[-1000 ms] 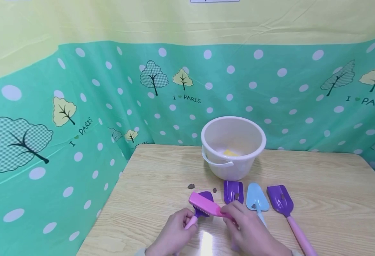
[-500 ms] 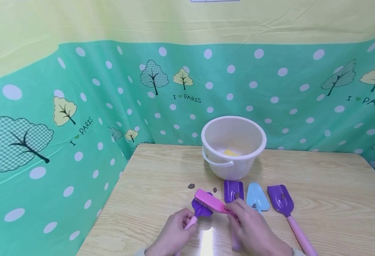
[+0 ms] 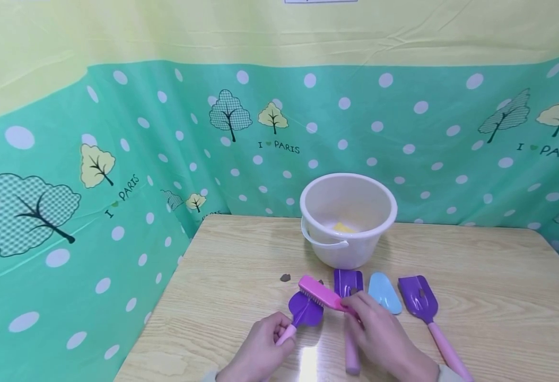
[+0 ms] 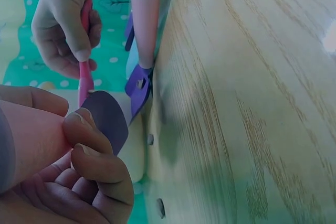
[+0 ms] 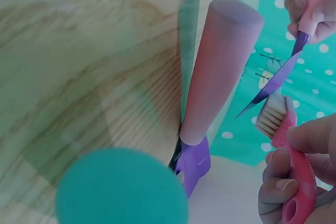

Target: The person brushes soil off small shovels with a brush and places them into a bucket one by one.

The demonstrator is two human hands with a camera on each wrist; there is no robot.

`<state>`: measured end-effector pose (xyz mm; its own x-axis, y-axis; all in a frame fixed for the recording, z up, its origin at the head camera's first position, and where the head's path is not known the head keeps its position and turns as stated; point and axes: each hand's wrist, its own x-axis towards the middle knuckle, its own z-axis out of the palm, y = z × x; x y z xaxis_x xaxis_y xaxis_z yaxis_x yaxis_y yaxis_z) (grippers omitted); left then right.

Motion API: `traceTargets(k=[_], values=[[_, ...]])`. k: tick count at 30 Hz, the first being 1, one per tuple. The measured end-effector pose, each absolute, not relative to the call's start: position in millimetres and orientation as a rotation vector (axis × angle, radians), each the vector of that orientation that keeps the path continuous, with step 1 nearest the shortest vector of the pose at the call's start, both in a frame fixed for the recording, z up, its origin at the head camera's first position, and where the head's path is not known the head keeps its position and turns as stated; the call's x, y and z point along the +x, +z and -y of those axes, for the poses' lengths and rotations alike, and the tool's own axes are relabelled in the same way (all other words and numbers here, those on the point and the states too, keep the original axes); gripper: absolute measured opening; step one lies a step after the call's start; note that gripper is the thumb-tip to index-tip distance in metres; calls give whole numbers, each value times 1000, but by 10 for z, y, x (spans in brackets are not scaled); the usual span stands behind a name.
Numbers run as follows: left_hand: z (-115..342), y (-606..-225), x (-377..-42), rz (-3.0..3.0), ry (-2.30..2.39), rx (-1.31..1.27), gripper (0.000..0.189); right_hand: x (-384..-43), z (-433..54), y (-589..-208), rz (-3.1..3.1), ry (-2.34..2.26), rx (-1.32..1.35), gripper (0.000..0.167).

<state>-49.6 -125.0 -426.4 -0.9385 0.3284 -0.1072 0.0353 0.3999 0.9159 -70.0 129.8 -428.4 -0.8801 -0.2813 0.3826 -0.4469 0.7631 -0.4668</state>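
My left hand (image 3: 262, 342) grips the pink handle of a small shovel with a purple blade (image 3: 312, 315), raised off the table in the wrist views. My right hand (image 3: 380, 331) pinches a pink brush (image 3: 320, 293) by its handle. The brush's pale bristles (image 5: 273, 119) face the blade at its upper edge; whether they touch it, I cannot tell. Under the right hand lies another purple shovel (image 3: 348, 281), its handle partly covered. A light blue shovel (image 3: 384, 293) has its handle hidden by that hand.
Behind the shovels stands a white bucket (image 3: 346, 254) with something yellow (image 3: 343, 228) inside. Another purple shovel (image 3: 420, 302), carrying a dark chip, lies at right. A loose dark chip (image 3: 285, 277) is on the table left of the brush. Patterned cloth (image 3: 270, 175) hangs behind and to the left.
The brush has slid right and away across the blade, uncovering more purple. My left hand stays nearly still while the blade shifts slightly right. My right hand now covers the chip on the blue shovel.
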Motion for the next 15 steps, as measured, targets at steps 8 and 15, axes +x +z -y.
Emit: traceTargets(k=[8, 15], values=[[1243, -4284, -509, -2407, 1551, 368, 16, -737, -1334, -4306, 2668, 754, 528, 30], [1238, -4296, -508, -2407, 1542, 378, 16, -759, -1377, -4295, 2705, 731, 469, 30]])
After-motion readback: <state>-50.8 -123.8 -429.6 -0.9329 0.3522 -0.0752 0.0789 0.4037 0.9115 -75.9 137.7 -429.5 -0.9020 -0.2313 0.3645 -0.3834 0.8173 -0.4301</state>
